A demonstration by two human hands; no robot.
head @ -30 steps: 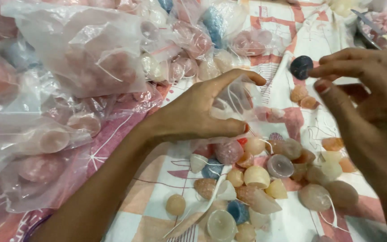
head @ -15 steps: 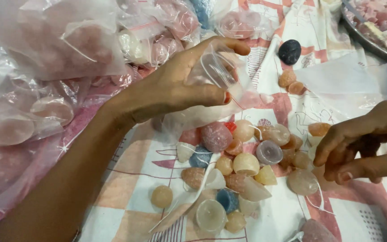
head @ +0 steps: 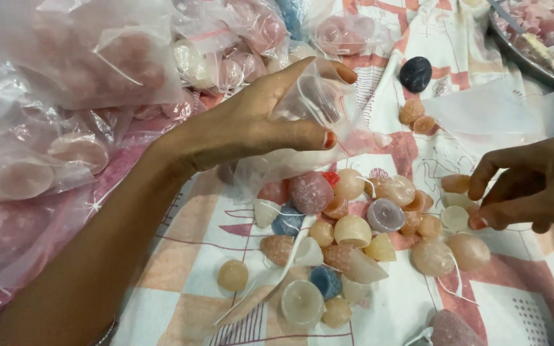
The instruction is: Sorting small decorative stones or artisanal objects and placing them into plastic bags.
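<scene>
My left hand (head: 258, 125) holds a small clear plastic bag (head: 315, 109) open between thumb and fingers, above a heap of small wax candles (head: 347, 224) in pink, cream, orange and blue, several with white wicks. My right hand (head: 533, 186) is low at the right edge of the heap, its fingertips closing on a small orange candle (head: 455, 183) and touching a pale round one (head: 454, 218). A dark blue candle (head: 415, 73) lies apart on the patterned cloth (head: 181, 256) further back.
Many clear bags filled with pink candles (head: 84, 57) are piled at the left and back. An empty clear bag (head: 501, 115) lies at the right. A metal tray (head: 527, 51) of pink pieces sits at the top right corner.
My right hand has dropped from beside the bag down to the right side of the heap. The dark blue candle it held now lies on the cloth. My left hand keeps the bag up.
</scene>
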